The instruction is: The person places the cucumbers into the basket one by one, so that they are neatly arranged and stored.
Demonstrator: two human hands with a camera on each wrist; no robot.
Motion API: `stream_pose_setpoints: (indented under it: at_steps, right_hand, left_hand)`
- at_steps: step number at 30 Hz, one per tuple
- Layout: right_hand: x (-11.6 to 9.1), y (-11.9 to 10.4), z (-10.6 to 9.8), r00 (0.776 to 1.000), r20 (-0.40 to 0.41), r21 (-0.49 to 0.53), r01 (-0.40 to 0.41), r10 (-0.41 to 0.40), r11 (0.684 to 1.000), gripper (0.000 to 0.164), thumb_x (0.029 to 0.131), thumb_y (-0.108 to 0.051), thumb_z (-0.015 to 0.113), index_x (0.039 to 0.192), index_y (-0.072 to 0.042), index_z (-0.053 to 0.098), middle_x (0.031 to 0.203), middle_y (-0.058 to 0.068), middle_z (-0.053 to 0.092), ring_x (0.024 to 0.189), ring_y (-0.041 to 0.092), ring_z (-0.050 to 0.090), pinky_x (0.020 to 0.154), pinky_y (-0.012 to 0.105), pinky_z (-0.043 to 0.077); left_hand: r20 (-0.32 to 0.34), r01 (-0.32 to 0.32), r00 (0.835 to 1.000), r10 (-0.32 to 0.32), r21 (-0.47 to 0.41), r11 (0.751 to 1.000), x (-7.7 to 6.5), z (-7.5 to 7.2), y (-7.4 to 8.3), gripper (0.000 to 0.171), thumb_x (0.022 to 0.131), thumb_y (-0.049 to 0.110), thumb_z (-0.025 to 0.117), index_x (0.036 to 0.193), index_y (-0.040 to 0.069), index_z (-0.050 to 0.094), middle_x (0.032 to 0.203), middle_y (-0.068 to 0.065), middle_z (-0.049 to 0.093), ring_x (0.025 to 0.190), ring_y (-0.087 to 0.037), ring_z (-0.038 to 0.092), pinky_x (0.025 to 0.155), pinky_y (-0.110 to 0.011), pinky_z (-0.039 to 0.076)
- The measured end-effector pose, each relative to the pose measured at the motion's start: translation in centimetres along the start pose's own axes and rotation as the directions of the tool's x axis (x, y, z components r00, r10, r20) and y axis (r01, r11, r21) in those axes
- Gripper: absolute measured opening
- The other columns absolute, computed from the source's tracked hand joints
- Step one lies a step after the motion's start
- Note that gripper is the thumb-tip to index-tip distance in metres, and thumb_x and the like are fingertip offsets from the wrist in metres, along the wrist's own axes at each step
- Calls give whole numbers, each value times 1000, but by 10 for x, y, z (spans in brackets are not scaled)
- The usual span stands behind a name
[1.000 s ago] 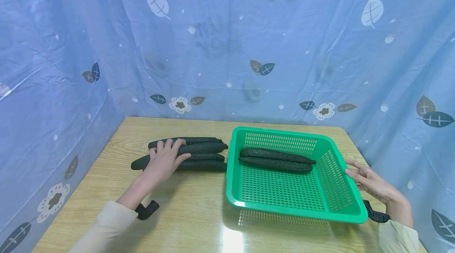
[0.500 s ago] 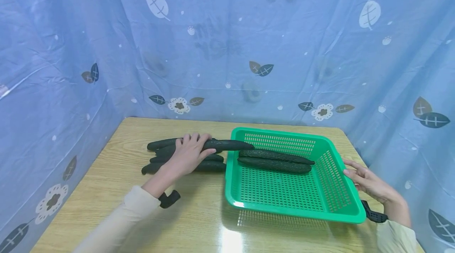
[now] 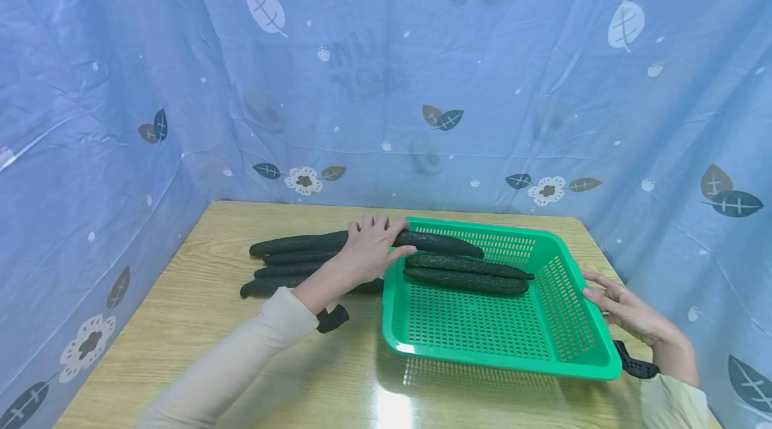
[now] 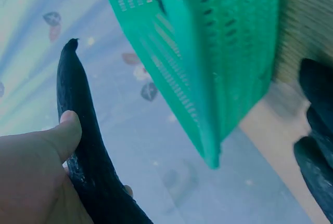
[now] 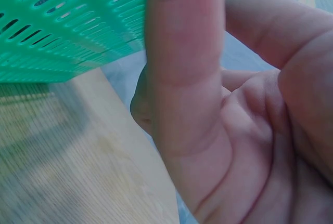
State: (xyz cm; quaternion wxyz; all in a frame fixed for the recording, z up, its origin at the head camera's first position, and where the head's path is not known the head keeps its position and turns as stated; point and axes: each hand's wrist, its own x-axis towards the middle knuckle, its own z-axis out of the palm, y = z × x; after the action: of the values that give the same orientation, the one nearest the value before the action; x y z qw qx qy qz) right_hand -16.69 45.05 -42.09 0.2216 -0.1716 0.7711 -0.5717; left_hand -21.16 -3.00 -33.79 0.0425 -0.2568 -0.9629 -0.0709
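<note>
My left hand [image 3: 370,248] grips a long dark green cucumber [image 3: 443,243] from above, just left of the basket. Its front end reaches over the left rim of the green plastic basket [image 3: 482,367]. In the left wrist view, the thumb lies along the held cucumber [image 4: 99,146], and a fingertip shows on its far side. Two cucumbers [image 3: 464,280] lie side by side in the basket. Below the left forearm, several more cucumbers [image 3: 274,287] rest on the table. My right hand [image 3: 630,312] holds the basket's right rim, one finger against the outside wall [image 5: 78,42].
The wooden table [image 3: 326,375] carries the basket on its right half. A blue patterned curtain [image 3: 386,80] hangs behind the table and along both sides. Black wrist straps [image 3: 636,360] show at both wrists.
My left hand has lifted a cucumber from the pile and moved it right, its tip now well over the basket. The right hand stays at the rim.
</note>
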Motion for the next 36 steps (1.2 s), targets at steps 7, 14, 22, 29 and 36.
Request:
stream_pose_setpoints:
  at_steps: [7, 14, 22, 29, 36]
  right_hand:
    - [-1, 0, 0, 1000, -6, -2, -22, 22, 1000, 54, 103, -12, 25, 148, -17, -4, 109, -8, 64, 87, 15, 64, 75, 35, 52]
    - [-2, -1, 0, 1000, 0, 6, -30, 30, 1000, 58, 103, -13, 24, 147, -6, -14, 115, -14, 61, 94, 15, 64, 76, 36, 52]
    - [-3, 1, 0, 1000, -9, -16, -15, 15, 1000, 51, 103, -12, 26, 147, -26, 3, 113, -14, 61, 93, 13, 64, 77, 32, 52]
    - [-2, 1, 0, 1000, 9, 3, 3, -3, 1000, 48, 103, -11, 25, 144, -30, 8, 111, -7, 64, 90, 15, 64, 76, 34, 52]
    - [-2, 1, -1, 1000, 7, 3, -4, 4, 1000, 49, 103, -12, 25, 144, -30, 6, 111, -8, 64, 91, 15, 64, 76, 34, 52]
  left_hand:
    - [69, -6, 998, 8, -19, 1000, 19, 0, 24, 52, 92, 59, 31, 136, 31, 34, 123, -7, 44, 97, -26, 36, 79, -43, 29]
    - [120, -19, 993, 22, -29, 999, 32, 2, 46, 50, 92, 60, 31, 133, 33, 34, 128, -5, 42, 104, -26, 36, 85, -45, 31]
    - [130, -33, 991, 35, -14, 999, 48, 13, 70, 51, 91, 63, 27, 133, 35, 32, 132, -4, 40, 113, -28, 35, 90, -48, 31]
    - [163, -11, 987, 14, -21, 1000, 62, 24, 89, 53, 90, 64, 26, 136, 37, 29, 136, -5, 37, 123, -30, 32, 97, -51, 31]
    - [188, 3, 982, -5, 9, 1000, 72, 38, 106, 55, 90, 64, 25, 139, 40, 25, 140, -4, 36, 129, -30, 29, 102, -52, 29]
